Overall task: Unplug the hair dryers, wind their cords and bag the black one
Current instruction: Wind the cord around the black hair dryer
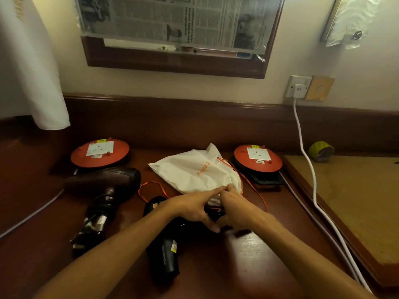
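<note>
A white drawstring bag (194, 169) with orange cords lies mid-table. My left hand (194, 207) and my right hand (234, 207) meet at the bag's near mouth and pinch its gathered edge. The black hair dryer (165, 253) lies under my left forearm, its front end hidden by my hands. A dark brown hair dryer (103, 182) lies to the left with its cord wound round the handle.
Two red cord reels (100, 153) (258, 158) with sockets stand at the back. A white cable (308, 160) runs from a wall plug (299, 89) down the right side. A roll of yellow tape (320, 151) sits at the back right, and a grey cable (30, 214) crosses the left.
</note>
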### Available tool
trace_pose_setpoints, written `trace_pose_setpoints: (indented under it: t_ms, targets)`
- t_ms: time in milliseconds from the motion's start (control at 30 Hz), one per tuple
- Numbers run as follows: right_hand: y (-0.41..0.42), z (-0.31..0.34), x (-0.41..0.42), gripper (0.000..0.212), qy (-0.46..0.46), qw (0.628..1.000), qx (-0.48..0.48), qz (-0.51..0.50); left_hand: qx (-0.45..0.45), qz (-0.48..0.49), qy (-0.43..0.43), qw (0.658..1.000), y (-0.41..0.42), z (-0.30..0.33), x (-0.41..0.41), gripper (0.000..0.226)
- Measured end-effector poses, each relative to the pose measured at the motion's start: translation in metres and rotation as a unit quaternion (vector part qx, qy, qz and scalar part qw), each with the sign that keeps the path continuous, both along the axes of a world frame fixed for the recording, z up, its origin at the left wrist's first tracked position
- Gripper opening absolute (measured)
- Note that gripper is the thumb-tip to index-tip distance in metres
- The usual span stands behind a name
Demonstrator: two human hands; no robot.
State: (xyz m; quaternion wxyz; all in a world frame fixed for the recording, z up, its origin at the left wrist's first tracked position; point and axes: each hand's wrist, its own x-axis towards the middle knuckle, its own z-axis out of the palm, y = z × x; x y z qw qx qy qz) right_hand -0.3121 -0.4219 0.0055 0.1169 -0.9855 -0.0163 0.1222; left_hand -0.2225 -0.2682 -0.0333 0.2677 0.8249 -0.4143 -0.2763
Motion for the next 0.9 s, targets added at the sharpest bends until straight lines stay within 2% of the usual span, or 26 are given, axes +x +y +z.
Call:
trace_pose_setpoints:
  t_ms: [100, 133, 267, 367, 467, 600, 700, 767, 800, 867, 900]
  targets:
    - [0.003, 0.005, -0.003, 0.056, 0.042, 0.997, -0.050, -0.029, 0.011, -0.017, -0.045, 0.999, -0.004, 0.001, -0.012, 0.068]
    - [0.004, 0.006, -0.003, 0.051, 0.051, 0.996, -0.061, -0.029, 0.014, -0.018, -0.057, 0.998, -0.005, 0.000, -0.015, 0.059]
    - [-0.001, 0.014, 0.003, 0.024, 0.050, 0.995, -0.081, -0.008, 0.009, -0.008, -0.080, 0.997, -0.004, -0.004, -0.019, 0.064]
    - [-0.006, 0.012, 0.007, 0.019, 0.048, 0.997, -0.052, -0.014, 0.009, -0.004, -0.080, 0.997, -0.004, -0.002, -0.022, 0.052]
    - [0.003, 0.005, 0.006, 0.008, -0.013, 0.999, -0.012, -0.047, -0.020, 0.003, -0.079, 0.997, -0.007, -0.002, -0.024, 0.053]
    - [0.018, -0.001, 0.003, 0.010, -0.071, 0.992, 0.051, -0.095, -0.056, 0.044, -0.102, 0.992, -0.004, -0.005, -0.023, 0.055]
    - [0.006, -0.001, -0.004, 0.012, -0.061, 0.986, 0.134, -0.072, -0.053, 0.044, -0.134, 0.989, 0.001, -0.004, -0.019, 0.041]
    - [-0.006, -0.010, -0.017, 0.019, -0.070, 0.973, 0.201, -0.087, -0.065, 0.046, -0.137, 0.987, 0.006, 0.000, -0.014, 0.044]
    - [-0.012, -0.017, -0.025, 0.021, -0.086, 0.955, 0.263, -0.103, -0.078, 0.052, -0.127, 0.988, 0.009, 0.002, -0.012, 0.046]
    - [-0.020, -0.031, -0.037, 0.020, -0.150, 0.911, 0.357, -0.140, -0.102, 0.077, -0.100, 0.987, 0.014, 0.007, -0.008, 0.049]
    - [-0.023, -0.037, -0.040, 0.019, -0.191, 0.903, 0.354, -0.151, -0.114, 0.090, -0.092, 0.985, 0.015, 0.008, -0.008, 0.049]
